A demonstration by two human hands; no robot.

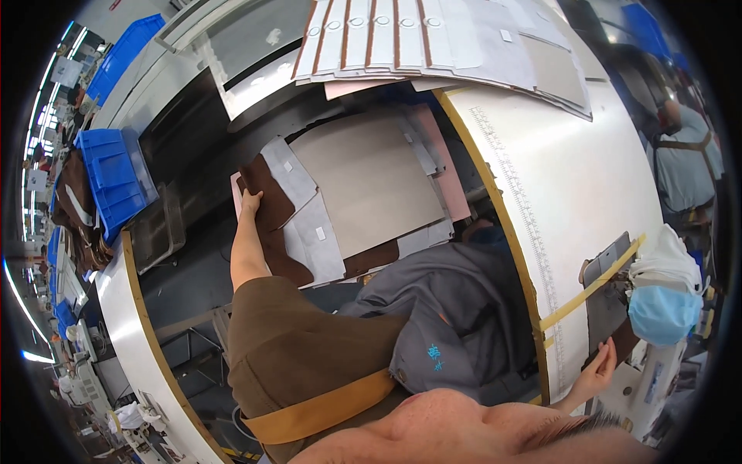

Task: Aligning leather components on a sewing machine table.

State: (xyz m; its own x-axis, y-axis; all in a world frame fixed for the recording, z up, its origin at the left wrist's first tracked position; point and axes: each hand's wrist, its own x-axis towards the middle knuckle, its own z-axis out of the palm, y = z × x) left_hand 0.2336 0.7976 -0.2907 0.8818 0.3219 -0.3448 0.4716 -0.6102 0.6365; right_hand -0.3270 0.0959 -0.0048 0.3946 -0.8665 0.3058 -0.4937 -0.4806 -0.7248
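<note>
My left hand grips the left edge of a large flat panel of dark brown leather-like material, fingers closed over it. Light grey backing sheets and a broad beige-grey board lie on the panel, with a pink sheet showing past its right side. At far right my right hand is open, its fingers stretched out at the edge of a smaller grey-and-brown piece on the white worktop. Yellow tape crosses above that piece. What lies under the fingertips is partly hidden.
A fanned stack of brown-edged white panels lies on the far worktop. Blue bins stand at left. The white table has a printed ruler and yellow edging. A blue face mask hangs at right; another person is beyond.
</note>
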